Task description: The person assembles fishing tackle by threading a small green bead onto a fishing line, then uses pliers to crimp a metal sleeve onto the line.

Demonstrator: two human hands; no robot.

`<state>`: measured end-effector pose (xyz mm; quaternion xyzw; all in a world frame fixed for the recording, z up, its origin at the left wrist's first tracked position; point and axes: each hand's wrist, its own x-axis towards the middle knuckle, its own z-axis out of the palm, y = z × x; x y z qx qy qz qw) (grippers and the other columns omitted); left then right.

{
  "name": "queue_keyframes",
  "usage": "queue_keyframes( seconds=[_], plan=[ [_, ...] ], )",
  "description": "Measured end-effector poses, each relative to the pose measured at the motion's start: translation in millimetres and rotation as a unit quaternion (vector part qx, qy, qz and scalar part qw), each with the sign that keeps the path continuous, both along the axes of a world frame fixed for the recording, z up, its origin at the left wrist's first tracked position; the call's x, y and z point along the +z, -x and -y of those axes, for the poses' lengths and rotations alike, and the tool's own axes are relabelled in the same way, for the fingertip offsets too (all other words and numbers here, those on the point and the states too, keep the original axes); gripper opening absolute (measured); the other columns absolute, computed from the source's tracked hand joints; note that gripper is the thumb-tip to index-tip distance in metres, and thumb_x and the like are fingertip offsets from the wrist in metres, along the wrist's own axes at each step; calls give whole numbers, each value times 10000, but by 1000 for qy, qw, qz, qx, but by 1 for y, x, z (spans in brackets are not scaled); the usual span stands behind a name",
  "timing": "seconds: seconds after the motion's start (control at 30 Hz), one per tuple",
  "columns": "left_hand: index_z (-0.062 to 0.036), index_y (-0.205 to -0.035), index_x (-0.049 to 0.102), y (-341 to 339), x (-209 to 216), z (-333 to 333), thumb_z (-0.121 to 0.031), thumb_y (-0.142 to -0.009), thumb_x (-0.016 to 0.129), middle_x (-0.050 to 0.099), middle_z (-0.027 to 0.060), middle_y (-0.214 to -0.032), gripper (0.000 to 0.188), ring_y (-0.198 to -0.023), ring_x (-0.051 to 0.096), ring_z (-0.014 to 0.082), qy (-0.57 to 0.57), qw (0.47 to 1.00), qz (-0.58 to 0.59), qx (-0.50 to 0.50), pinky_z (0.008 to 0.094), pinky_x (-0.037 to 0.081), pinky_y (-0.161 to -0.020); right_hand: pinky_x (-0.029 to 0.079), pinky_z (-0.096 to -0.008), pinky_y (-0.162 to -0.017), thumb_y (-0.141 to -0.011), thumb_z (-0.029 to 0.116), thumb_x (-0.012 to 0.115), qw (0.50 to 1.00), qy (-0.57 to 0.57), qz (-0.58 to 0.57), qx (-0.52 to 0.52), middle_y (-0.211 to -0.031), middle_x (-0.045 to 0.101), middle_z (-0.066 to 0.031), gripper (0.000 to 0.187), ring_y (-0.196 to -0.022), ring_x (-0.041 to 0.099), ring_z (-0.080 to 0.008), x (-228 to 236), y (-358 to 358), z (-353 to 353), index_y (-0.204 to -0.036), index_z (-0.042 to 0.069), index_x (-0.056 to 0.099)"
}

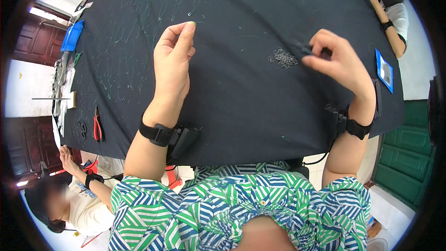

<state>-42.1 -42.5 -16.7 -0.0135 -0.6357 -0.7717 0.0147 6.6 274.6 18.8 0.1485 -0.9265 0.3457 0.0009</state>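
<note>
My left hand [174, 58] is raised over the black cloth with thumb and forefinger pinched together. A thin green line [200, 22] shows at its fingertips; whatever else the pinch holds is too small to make out. To the right, my right hand [341, 62] is curled, thumb and forefinger closing on a small dark object [305, 49], smeared by motion, so its kind is unclear. Just left of that hand lies a small heap of metal fish hooks [283, 58].
Many green lines [132, 32] spread over the black-covered table [251, 116]. Red-handled pliers [97, 125] and dark scissors [82, 130] lie at the left, a blue packet [384, 70] at the right. One person [83, 195] sits lower left, another [390, 18] upper right.
</note>
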Motion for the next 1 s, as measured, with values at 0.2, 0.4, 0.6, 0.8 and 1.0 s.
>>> queue_keyframes(
  seconds=[0.2,0.4,0.6,0.8,1.0],
  plan=[
    [-65,-962,656,-4,4,-1,-224,-909,683,536,-71,-747,169,-651,419,13,15,999,-20,-34,172,350,-592,417,-328,-613,-703,137,761,990,-18,41,135,-786,536,-86,271,-699,540,-224,-4,-14,36,-709,-2,528],
    [-53,-968,673,-18,13,-14,-157,-897,691,611,-52,-809,127,-711,490,-10,79,987,-46,-136,159,369,-623,444,-338,-700,-678,154,785,984,-76,1,159,-881,557,-84,249,-853,551,-246,-5,-24,69,-716,19,578],
    [-32,-919,688,-24,9,-16,-140,-876,709,599,-46,-790,119,-669,489,2,125,976,-41,-172,166,378,-585,455,-294,-607,-736,171,769,995,-11,-53,81,-926,584,-80,227,-720,582,-176,2,-20,74,-832,32,619],
    [-29,-871,709,-30,7,-18,-135,-844,736,573,-30,-826,113,-640,468,7,175,951,-95,-236,177,366,-557,509,-235,-576,-860,218,709,918,323,225,53,-1039,642,-112,431,-714,655,-124,2,-23,89,-1173,-4,515],
    [-40,-883,724,-31,8,-18,-130,-833,738,582,-23,-824,104,-625,460,14,205,944,-138,-217,183,361,-546,383,-204,-521,-889,183,659,934,316,153,64,-671,554,36,194,-591,489,-31,-21,-14,85,-963,12,608]
  ],
)
